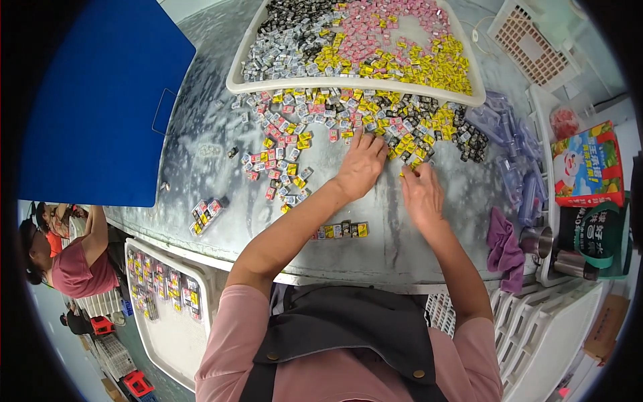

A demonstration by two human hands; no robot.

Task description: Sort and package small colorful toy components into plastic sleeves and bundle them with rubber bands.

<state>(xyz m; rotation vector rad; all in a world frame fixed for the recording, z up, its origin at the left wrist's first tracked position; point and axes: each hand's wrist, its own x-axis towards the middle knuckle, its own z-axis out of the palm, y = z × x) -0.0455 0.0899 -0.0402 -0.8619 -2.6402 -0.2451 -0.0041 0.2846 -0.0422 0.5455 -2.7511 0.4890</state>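
Note:
My left hand [362, 164] lies palm down on the grey table [201, 120], fingers spread, touching the near edge of a loose heap of small wrapped candies [348, 117] in yellow, pink, black and silver. My right hand [420, 191] rests just to its right, fingertips at a few yellow candies [410, 155]; whether it pinches one I cannot tell. A short row of candies [341, 230] lies lined up near my left forearm. Another small row [206, 214] sits at the table's left front.
A large white tray [234, 77] full of sorted candies stands at the back. Clear bags [516, 154], a purple cloth [502, 244], metal cups [539, 241] and a colourful box [589, 164] are at right. A blue board [100, 100] is at left, another person [74, 264] beyond, and a lower tray [171, 321] with candies.

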